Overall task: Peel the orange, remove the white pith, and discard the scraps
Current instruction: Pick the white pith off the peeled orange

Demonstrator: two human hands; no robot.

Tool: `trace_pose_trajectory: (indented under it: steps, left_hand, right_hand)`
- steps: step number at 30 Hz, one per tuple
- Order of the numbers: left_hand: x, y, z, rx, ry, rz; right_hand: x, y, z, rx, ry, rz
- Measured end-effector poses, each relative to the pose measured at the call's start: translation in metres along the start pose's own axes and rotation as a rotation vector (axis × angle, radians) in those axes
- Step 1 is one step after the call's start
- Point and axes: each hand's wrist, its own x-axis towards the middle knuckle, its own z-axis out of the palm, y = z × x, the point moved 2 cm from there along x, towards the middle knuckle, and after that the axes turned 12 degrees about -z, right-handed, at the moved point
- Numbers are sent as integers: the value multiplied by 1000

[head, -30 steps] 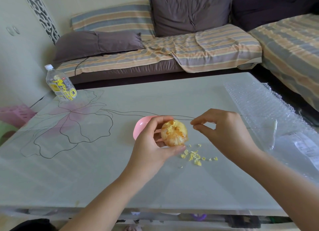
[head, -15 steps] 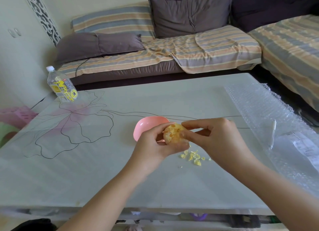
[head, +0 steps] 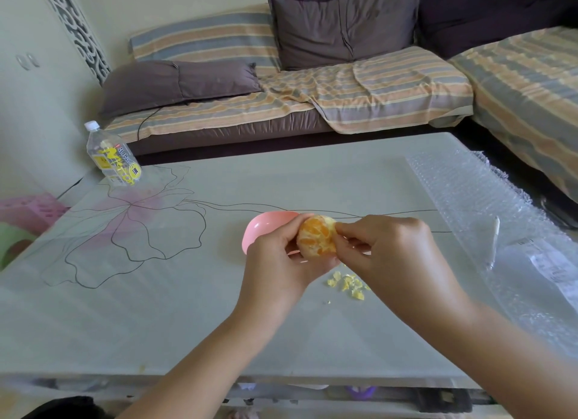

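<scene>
Soft, even daylight; room moderately bright, slightly washed out. Desk (head: 194, 309) top pale, faint sheen, no hard glare. Shadows weak: diffuse dark patch on desk under hands (head: 278, 262), arms. Bubble wrap (head: 469, 206) at desk's right edge shows small scattered highlights. Wide-angle distortion strong: desk edges bow, sofa (head: 281, 112) curves toward corners. Centre fairly sharp; bottom edge and left corners soft, smeared. Bottle (head: 112, 159) label legible only as blur.

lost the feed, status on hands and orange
Left hand holds peeled orange. Right hand pinching pith. Scraps on table, nothing blocking.
</scene>
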Motion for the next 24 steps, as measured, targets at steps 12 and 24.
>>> trace_pose_trajectory:
  steps: [12,24]
  left_hand:
    - [-12,16,1,32,81,90]
    - [-14,18,3,-52,75,87]
  right_hand:
    - [0,-13,-9,-176,53,-113]
    - [1,-20,-13,-288,44,-245]
